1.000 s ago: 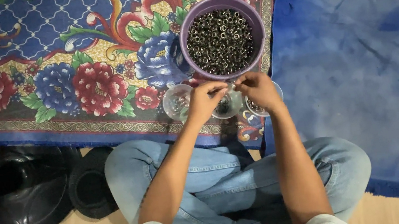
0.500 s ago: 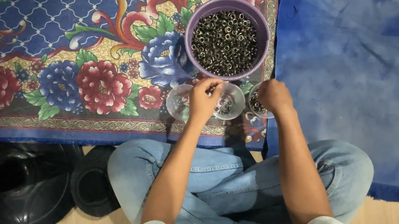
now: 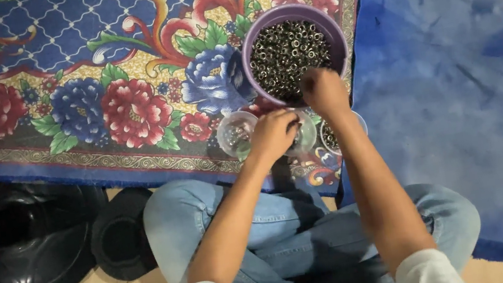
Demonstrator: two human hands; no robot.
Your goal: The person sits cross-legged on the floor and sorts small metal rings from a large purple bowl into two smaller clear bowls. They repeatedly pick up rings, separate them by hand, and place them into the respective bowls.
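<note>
Right hand: the right hand (image 3: 323, 91) has lifted from the small clear dishes to the near rim of the purple bowl (image 3: 258, 32), fingers curled into the small metal rings (image 3: 288, 51); what it grips cannot be told.
Left hand: the left hand (image 3: 273, 135) stays loosely closed over the middle clear dish (image 3: 306, 136); contents hidden.
Nearby: another clear dish (image 3: 235, 134) just left of it, on the floral rug (image 3: 88, 86).
Reading: likely fetching a fresh pinch of rings.

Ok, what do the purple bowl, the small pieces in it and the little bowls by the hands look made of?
Purple bowl: probably plastic, with an even matte colour.
Small pieces: look like metal rings, dark with silvery glints.
Little bowls: clear glass or plastic, see-through with bright highlights; cannot tell which.
</note>
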